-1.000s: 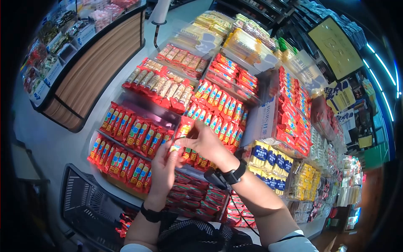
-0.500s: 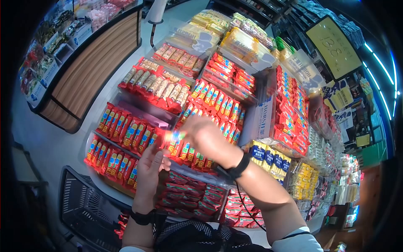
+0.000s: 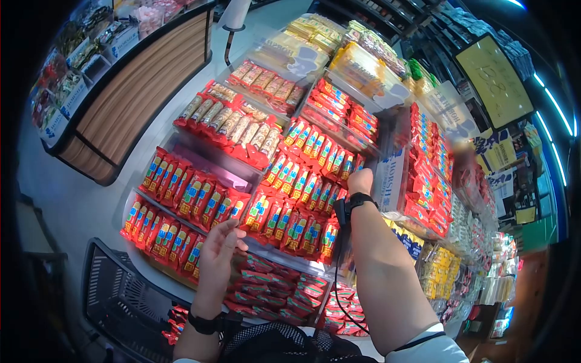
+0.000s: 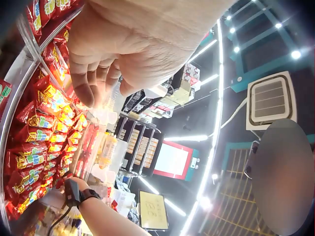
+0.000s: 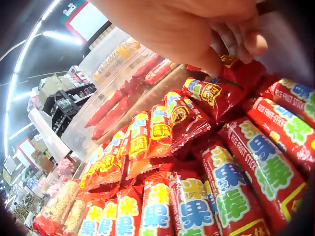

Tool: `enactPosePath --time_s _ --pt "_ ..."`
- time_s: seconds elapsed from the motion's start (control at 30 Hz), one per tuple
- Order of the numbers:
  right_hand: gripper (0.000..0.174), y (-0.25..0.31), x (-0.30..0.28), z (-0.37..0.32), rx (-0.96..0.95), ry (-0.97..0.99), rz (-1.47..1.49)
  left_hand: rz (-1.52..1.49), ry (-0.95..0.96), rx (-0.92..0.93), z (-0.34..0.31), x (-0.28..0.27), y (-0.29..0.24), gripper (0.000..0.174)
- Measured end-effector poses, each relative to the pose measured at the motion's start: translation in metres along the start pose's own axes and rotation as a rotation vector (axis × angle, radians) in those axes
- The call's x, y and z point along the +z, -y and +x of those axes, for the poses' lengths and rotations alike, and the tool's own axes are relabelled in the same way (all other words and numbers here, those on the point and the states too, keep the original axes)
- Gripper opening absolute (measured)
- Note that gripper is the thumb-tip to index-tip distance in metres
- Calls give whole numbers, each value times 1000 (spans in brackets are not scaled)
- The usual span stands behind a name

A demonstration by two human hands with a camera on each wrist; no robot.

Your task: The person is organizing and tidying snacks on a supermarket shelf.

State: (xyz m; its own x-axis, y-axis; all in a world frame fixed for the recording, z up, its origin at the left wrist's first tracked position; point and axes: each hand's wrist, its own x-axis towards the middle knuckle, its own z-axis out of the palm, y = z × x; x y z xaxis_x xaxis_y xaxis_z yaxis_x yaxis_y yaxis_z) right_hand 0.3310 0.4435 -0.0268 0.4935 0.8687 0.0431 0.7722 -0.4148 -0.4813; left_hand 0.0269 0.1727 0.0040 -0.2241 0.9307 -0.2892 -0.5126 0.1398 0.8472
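Red snack packets with blue, green and yellow lettering (image 3: 296,227) stand in tight rows in a clear bin. My left hand (image 3: 219,251), palm turned inward and fingers loosely bent, hovers empty over the bin's front edge; in the left wrist view the left hand (image 4: 128,49) shows bare fingers. At the right end of the rows is my right hand (image 3: 361,181), its fingers hidden from the head view. The right wrist view shows the right hand (image 5: 197,29) with thumb and fingers around the top of a red packet (image 5: 211,93), partly covered by the hand.
A black basket (image 3: 127,296) with some red packets stands at lower left. Rolls in red wrapping (image 3: 227,124) fill a bin farther back. Clear dividers (image 3: 390,175) rise by the right hand. Wood-sided display (image 3: 142,91) at upper left.
My right hand has moved from beside the left hand, where it held a red packet, to the right end of the rows. The left hand has let go and stays near the front edge.
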Motion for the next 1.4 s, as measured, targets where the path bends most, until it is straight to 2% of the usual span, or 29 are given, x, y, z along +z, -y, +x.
enactPosePath --time_s 0.2,0.3,0.5,0.57,0.8,0.93,1.0,1.07,1.13,1.2,1.23,1.27,1.33,1.37,1.4 --pt "23 -11 18 11 -11 8 -20 -25 -44 8 3 -3 -5 28" --pt "21 -14 17 13 -28 -21 63 -30 -46 15 4 -5 -2 28" --pt "17 -2 1 5 -35 76 113 -18 -32 1 2 -2 -2 26" --pt "18 -9 9 7 -94 35 86 -12 -25 7 2 -2 -2 25" --pt "21 -5 9 8 -61 59 50 11 -82 49 -5 -18 -2 24" --pt "25 -2 0 11 -87 56 -138 62 -168 151 -18 -44 -13 22" --pt "24 3 -8 10 -182 48 -253 61 -242 213 -26 -67 -20 22" --pt "33 21 -20 4 -304 40 -275 35 -332 268 -43 -86 -37 22" --pt "40 38 -25 0 -539 -31 -173 58 -403 387 -64 -113 -47 22" --pt "36 87 -62 -55 -569 -15 -213 -4 -495 467 -90 -133 -54 22" --pt "38 95 -74 -68 -677 7 -147 0 -565 479 -104 -146 -54 22" --pt "36 104 -82 -86 -835 -59 -67 -1 -630 497 -117 -162 -51 22" --pt "30 115 -113 -142 -981 -105 -3 6 -673 538 -139 -197 -37 21" --pt "30 117 -125 -172 -990 -103 5 64 -765 521 -149 -215 -26 20" --pt "29 117 -137 -198 -1033 -8 92 120 -857 502 -158 -233 -13 19"
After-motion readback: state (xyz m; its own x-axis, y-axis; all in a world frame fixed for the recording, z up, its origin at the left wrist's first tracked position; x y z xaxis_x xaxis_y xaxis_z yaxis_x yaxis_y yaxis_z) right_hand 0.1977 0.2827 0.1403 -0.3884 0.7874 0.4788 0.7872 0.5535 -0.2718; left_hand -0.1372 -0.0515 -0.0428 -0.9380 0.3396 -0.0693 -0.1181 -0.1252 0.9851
